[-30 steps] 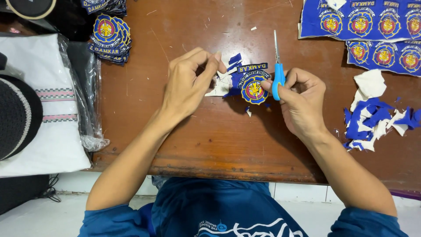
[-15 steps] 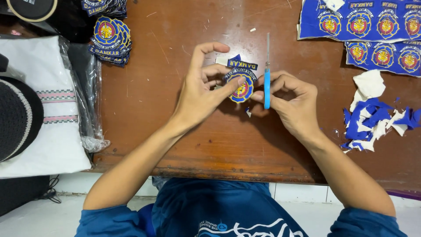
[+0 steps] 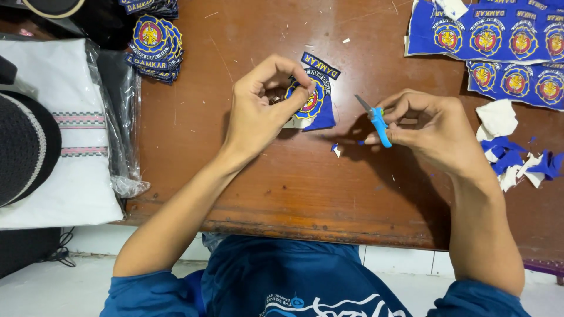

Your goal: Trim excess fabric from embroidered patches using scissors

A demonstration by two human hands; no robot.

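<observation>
- Left hand (image 3: 258, 111) fingers pinch a blue patch (image 3: 314, 100), hiding its left edge.
- Right hand (image 3: 435, 129) fingers grip small blue snips (image 3: 376, 120); handle mostly hidden.
- Scrap pile (image 3: 517, 155) is cut off at the frame edge.

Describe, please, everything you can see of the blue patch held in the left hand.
The patch is blue cloth with a round yellow-and-red emblem stitched on it and a strip of lettering above. Its edges look roughly cut, with a white backing showing at the lower left. The left hand pinches it between thumb and fingers, tilted, above the brown table. The scissors in the right hand are apart from it.
</observation>
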